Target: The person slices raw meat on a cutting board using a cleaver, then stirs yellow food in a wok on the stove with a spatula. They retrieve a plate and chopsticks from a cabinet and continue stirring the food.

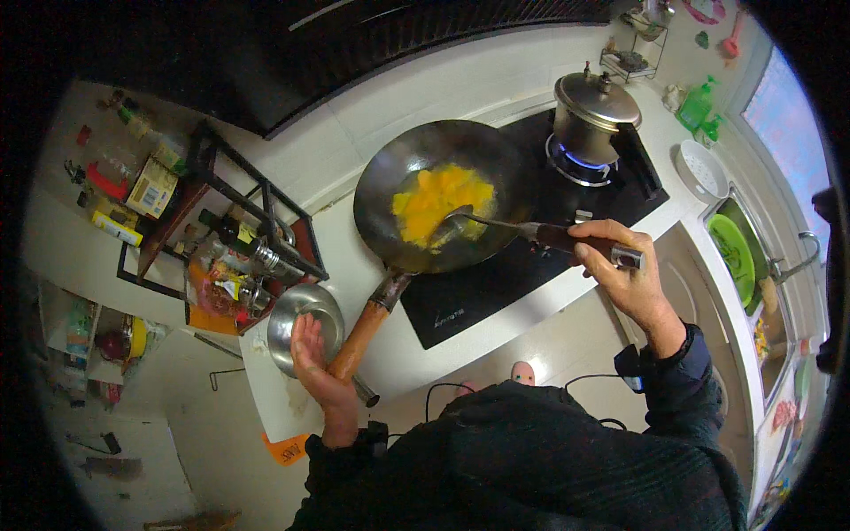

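Observation:
My right hand (627, 272) grips the dark handle of a metal wok spatula (495, 222). Its blade rests in yellow food that looks like cooking egg (435, 196), inside a dark wok (375, 199). From the wok's near side a wooden handle (365, 332) runs toward me. At the end of that handle is my left hand (315, 372), its fingers extended upward and slightly blurred. The palm lies against or just beside the wood, without fingers wrapped around it. Under that hand sits a metal bowl or pan (282, 318), partly covered.
A pressure cooker (588, 113) stands over a lit blue flame on the black glass hob (438, 302). Left of the wok, a black-framed rack (265, 192) holds bottles and jars. To the right are a white colander (700, 172) and a green basin (730, 259) in the sink.

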`<action>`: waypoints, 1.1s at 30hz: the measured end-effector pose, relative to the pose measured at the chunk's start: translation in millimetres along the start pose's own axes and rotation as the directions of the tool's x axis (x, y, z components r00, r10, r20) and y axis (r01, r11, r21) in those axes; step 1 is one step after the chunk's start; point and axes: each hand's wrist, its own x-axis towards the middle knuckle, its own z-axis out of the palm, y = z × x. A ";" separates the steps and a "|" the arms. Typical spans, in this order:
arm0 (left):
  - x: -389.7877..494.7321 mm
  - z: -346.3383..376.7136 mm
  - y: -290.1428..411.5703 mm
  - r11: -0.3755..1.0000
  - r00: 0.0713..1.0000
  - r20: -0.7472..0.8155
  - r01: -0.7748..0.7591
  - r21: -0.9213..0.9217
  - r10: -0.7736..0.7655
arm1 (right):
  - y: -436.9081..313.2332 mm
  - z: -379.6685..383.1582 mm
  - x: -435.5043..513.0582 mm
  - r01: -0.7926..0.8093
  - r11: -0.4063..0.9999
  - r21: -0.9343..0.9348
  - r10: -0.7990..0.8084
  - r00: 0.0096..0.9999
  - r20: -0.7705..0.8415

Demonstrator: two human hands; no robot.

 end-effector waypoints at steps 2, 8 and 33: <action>-0.1 0.9 -0.7 1.000 1.000 -0.003 -0.006 -0.006 0.006 | 4.3 -1.0 3.7 -0.027 0.982 0.186 0.045 0.995 -0.091; -0.9 0.8 -1.5 0.998 0.999 0.017 -0.050 0.039 0.049 | 32.8 28.8 35.6 0.093 0.990 0.102 -0.082 0.990 -0.111; 2.7 9.1 -1.4 0.999 0.999 -0.023 -0.038 -0.009 0.038 | 260.4 92.0 39.7 -0.307 0.852 -0.423 0.242 0.949 -0.201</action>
